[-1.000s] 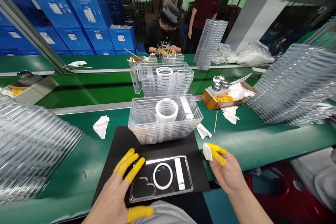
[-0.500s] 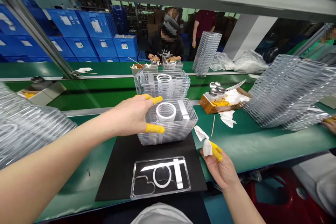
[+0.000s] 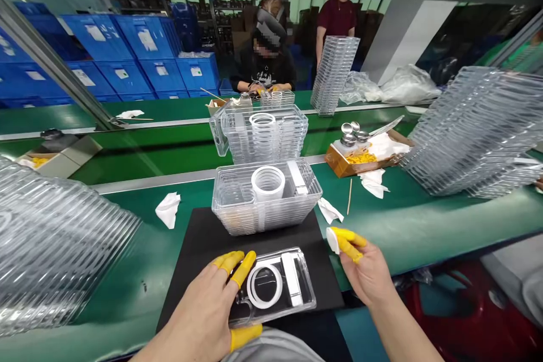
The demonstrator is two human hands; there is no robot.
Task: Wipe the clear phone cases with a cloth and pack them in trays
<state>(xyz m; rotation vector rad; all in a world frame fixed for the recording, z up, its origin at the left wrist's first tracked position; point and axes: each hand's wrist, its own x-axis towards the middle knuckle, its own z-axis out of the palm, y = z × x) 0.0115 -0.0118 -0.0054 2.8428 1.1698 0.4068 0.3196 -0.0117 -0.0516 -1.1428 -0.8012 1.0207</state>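
My left hand (image 3: 201, 302), with yellow finger cots, grips a clear plastic phone case (image 3: 292, 294) at its left end, fingers on top and thumb below. A white ring (image 3: 265, 285) lies in the case, partly near my fingers. The case rests on a black mat (image 3: 190, 232). My right hand (image 3: 367, 271), off the mat's right edge, pinches a white wipe (image 3: 333, 240) in its yellow-cotted fingers. Just beyond the mat's far part stands a clear plastic bin (image 3: 267, 198) holding white rings (image 3: 268, 182) and strips.
Tall stacks of clear cases (image 3: 55, 243) rise on both sides of the green conveyor belt (image 3: 403, 226). A second clear bin (image 3: 263, 138) stands behind the first. A cardboard tray (image 3: 360, 158) holds metal cylinders and yellow cots. Loose wipes lie about. A co-worker (image 3: 265, 62) works across the line.
My left hand has come back from the clear bin to the phone case and now holds it. The case sits slightly turned and shifted. My right hand still pinches the wipe.
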